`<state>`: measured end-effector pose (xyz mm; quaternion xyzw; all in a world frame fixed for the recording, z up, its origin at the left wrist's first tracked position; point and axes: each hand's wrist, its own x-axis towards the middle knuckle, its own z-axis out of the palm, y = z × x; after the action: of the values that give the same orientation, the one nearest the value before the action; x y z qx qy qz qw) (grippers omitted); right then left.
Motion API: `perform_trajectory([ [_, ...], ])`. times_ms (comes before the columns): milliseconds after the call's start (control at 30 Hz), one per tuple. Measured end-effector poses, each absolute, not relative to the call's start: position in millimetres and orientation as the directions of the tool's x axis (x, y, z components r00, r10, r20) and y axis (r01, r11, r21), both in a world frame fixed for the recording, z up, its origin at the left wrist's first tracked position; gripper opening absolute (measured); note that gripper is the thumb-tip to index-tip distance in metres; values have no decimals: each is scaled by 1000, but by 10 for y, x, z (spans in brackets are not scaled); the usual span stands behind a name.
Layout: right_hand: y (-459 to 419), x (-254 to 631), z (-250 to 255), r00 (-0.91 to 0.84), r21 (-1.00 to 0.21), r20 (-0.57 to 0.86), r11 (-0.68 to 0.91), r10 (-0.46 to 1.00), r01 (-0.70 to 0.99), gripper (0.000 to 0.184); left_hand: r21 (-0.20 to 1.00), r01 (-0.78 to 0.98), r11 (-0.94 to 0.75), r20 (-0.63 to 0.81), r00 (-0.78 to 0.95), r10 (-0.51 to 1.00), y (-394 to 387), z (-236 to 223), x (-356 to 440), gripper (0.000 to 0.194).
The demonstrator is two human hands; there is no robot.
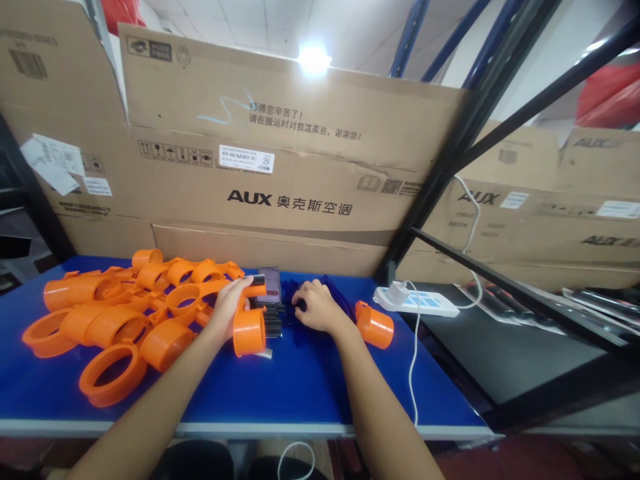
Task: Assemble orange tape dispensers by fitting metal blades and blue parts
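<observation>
My left hand (pixel 231 303) is closed around an orange plastic part with a round cup (pixel 249 331) at its lower end. A short black cylinder (pixel 259 281) shows at the top of this part. Beside it on the blue table lie several black ribbed pieces (pixel 273 325). My right hand (pixel 316 305) reaches into a heap of dark blue pieces (pixel 338 293), its fingers curled together; whatever they pinch is hidden. Left of my hands spreads a pile of orange ring-shaped parts (pixel 107 325). A single orange part (pixel 375 325) lies to the right of my right forearm.
Behind my hands a phone-like screen (pixel 269 283) lies on the blue table (pixel 300 400). A white power strip (pixel 425 301) with a plug and cable sits at the right edge. Cardboard panels (pixel 300 167) stand along the back, and a black metal frame (pixel 450 153) rises at right.
</observation>
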<state>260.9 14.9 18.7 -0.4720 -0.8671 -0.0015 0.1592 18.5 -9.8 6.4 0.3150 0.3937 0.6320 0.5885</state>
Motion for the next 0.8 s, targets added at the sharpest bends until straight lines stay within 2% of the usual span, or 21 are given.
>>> perform_trajectory([
  [267,118,2627,223,-470,-138,267,516,841,845,5,870,-493,7,-66,-103,992,-113,80,186,31],
  [467,104,2623,230,-463,-187,287,523,839,831,5,873,-488,1,-60,-104,993,-105,78,186,30],
  [600,121,2637,265,-446,-275,342,541,827,795,8,877,-481,-1,-57,-105,993,-87,59,182,30],
  [800,159,2588,250,-334,-508,469,559,818,655,8,884,-467,6,-57,-94,994,-64,8,177,31],
])
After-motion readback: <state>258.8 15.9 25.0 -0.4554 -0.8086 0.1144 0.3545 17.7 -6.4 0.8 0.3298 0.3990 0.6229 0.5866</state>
